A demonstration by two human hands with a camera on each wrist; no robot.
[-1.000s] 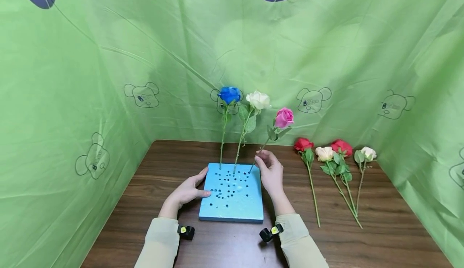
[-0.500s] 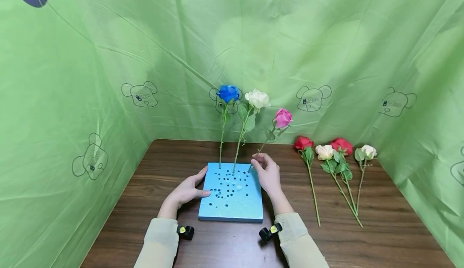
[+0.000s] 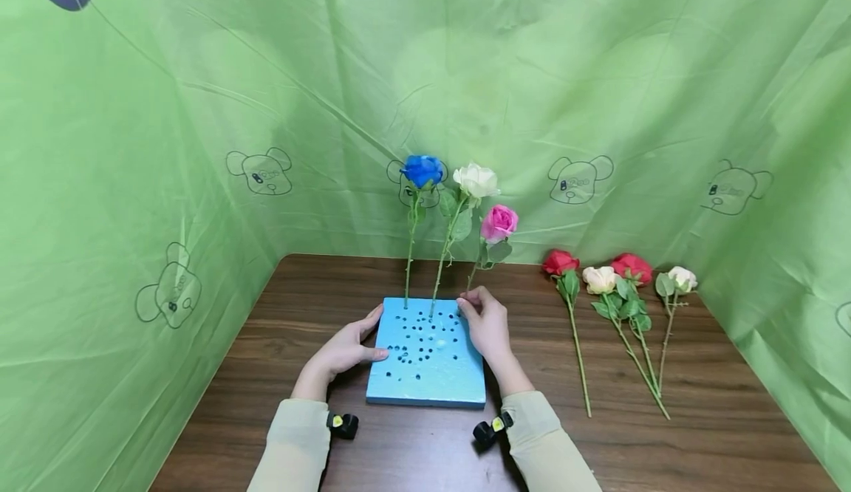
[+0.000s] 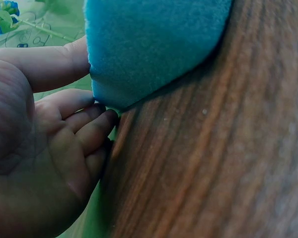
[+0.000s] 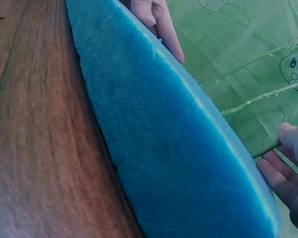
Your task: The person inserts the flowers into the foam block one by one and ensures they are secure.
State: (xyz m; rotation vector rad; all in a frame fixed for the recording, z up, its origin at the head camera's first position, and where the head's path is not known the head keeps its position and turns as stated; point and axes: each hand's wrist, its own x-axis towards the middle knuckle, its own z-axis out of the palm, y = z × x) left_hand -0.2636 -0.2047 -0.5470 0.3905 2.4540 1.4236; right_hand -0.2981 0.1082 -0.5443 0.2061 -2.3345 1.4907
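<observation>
Fingers of the right hand [image 3: 488, 331] pinch the thin green stem of an artificial rose with a pink bloom [image 3: 499, 224], low down, at the far right corner of a square, light-blue foam board [image 3: 435, 383] pitted with holes. Left hand [image 3: 339, 350] grips the board's left edge, thumb on the top face, remaining fingers along the side. Standing in the board's far part: one blue artificial rose [image 3: 422, 171], near upright; one white artificial rose [image 3: 476, 181], leaning right. Board rests on a brown wood-grain bench [image 3: 665, 462]. Lying to the right: red [image 3: 560, 261], cream [image 3: 600, 279], second red [image 3: 631, 267] and pale [image 3: 682, 279] artificial roses.

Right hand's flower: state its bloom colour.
The bloom is pink, clearest in the head view.
</observation>
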